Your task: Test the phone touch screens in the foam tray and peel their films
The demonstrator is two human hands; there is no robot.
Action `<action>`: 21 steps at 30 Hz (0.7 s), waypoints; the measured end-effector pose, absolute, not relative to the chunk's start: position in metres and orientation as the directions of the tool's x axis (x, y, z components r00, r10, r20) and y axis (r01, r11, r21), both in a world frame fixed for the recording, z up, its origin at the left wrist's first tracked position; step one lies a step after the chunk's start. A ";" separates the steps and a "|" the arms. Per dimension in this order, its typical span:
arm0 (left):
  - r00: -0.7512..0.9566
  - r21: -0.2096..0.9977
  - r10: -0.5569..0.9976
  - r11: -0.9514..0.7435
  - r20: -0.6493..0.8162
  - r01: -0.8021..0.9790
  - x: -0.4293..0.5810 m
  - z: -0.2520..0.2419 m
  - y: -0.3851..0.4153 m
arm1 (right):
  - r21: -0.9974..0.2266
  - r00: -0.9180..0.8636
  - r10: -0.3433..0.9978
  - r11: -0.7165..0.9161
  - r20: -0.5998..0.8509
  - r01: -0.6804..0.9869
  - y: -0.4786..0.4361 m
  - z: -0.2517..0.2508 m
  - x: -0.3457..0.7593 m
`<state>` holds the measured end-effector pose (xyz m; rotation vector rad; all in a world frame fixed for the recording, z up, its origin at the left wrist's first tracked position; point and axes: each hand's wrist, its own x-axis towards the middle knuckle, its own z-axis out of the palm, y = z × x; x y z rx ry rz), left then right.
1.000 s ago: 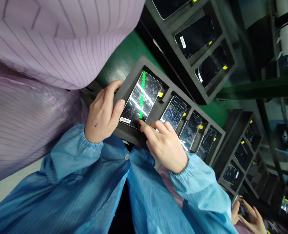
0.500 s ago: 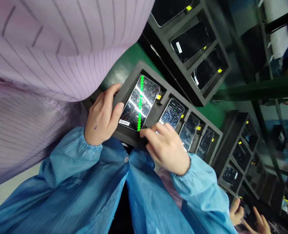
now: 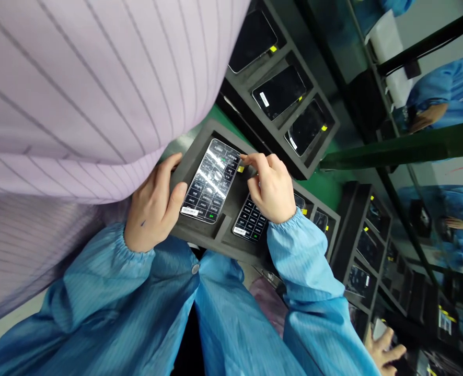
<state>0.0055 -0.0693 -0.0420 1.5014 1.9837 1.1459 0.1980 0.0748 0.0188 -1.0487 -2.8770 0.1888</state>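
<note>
A dark grey tray (image 3: 223,239) holds several phones in separate compartments. In its left compartment lies a large phone (image 3: 211,180), its screen lit with a grid of buttons and a white label at its lower end. My left hand (image 3: 153,206) grips the tray's left edge, thumb on the rim and fingers around the side. My right hand (image 3: 270,185) holds nothing; its index fingertip is at the large phone's upper right corner, beside a yellow tab (image 3: 240,169), thumb apart. Under that hand, a second phone (image 3: 251,219) also shows a button grid and is partly covered.
Behind stands another grey tray (image 3: 313,167) with dark phones. More trays (image 3: 386,230) with phones stand at the right. A green bar (image 3: 404,143) crosses the upper right. Another person's hand (image 3: 384,347) is at the lower right; blue-sleeved people are beyond. Striped pink cloth (image 3: 98,104) fills the upper left.
My right hand has moved up from the large phone's lower corner to its upper right corner. That phone's screen has changed from a green jagged line to a button grid. The view has shifted slightly.
</note>
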 end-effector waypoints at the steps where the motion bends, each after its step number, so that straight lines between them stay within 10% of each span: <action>1: -0.343 0.797 0.927 0.090 0.153 0.598 0.005 -0.042 -0.069 | -0.146 -0.763 0.645 0.758 0.030 0.635 0.073 0.020 0.198; 13: -0.340 0.795 0.932 0.108 0.129 0.596 0.004 -0.040 -0.071 | -0.195 -0.782 0.619 0.777 0.072 0.598 0.031 0.060 0.228; 21: -0.363 0.775 0.926 0.151 0.107 0.614 0.004 -0.044 -0.072 | -0.585 -0.633 0.750 0.605 0.191 0.540 -0.043 0.090 0.282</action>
